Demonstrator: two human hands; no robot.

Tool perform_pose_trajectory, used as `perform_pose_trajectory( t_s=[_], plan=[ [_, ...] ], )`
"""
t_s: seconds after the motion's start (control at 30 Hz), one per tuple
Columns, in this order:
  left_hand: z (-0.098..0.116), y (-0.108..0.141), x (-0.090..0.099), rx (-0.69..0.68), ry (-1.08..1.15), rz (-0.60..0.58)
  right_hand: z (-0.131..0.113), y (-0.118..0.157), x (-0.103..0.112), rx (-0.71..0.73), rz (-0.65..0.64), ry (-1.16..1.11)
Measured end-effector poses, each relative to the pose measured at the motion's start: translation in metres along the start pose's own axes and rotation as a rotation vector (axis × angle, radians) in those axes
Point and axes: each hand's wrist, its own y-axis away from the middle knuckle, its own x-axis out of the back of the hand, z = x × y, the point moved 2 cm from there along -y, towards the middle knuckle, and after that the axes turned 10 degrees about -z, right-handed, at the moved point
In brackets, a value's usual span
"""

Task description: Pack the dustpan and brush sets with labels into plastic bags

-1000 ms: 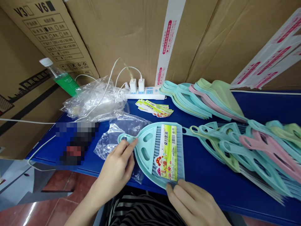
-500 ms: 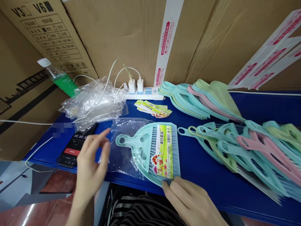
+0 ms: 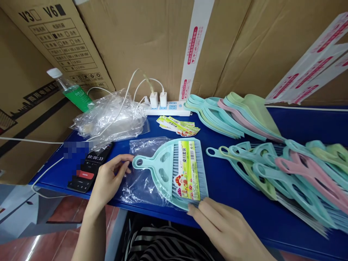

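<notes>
A light-blue dustpan [image 3: 157, 173] lies across a clear plastic bag [image 3: 133, 188], its handle pointing left. Inside the pan rests a hand brush [image 3: 202, 177] with grey-blue bristles, and a printed yellow-green label card [image 3: 189, 170] covers part of them. My right hand [image 3: 217, 224] pinches the pan's near right corner between thumb and fingers. At the handle's left end is my left hand [image 3: 112, 175], open, with curved fingers; the index fingertip is at the handle tip, and whether it touches I cannot tell.
Several label cards [image 3: 178, 126] lie behind the dustpan. Stacked dustpans [image 3: 231, 114] and a pile of brushes [image 3: 285, 170] occupy the right side. Crumpled plastic bags [image 3: 111, 117], a phone [image 3: 91, 168], a green-filled bottle [image 3: 77, 96], a power strip [image 3: 171, 108] and cables are further left.
My left hand has moved right and slightly down to the handle's end. The dustpan set has shifted slightly, its right side rising a little, with my right hand still on its corner.
</notes>
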Motion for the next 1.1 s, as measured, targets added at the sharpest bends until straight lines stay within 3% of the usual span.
perform_pose_trajectory(
  t_s=[0.13, 0.4, 0.77, 0.9, 1.1],
  plan=[
    [-0.003, -0.001, 0.000, 0.049, 0.132, -0.025, 0.002, -0.003, 0.002, 0.004, -0.012, 0.021],
    [-0.004, -0.004, 0.003, 0.044, 0.040, 0.026, 0.012, 0.012, -0.004, -0.030, -0.081, -0.042],
    [0.000, -0.006, 0.008, 0.040, 0.072, -0.107, 0.009, 0.012, -0.008, -0.005, -0.046, -0.080],
    [-0.003, -0.006, 0.009, 0.049, 0.125, -0.125, 0.009, 0.012, -0.014, 0.032, -0.103, -0.048],
    [-0.003, -0.005, 0.008, 0.068, -0.024, -0.010, 0.015, 0.009, -0.010, 0.049, -0.232, -0.114]
  ],
)
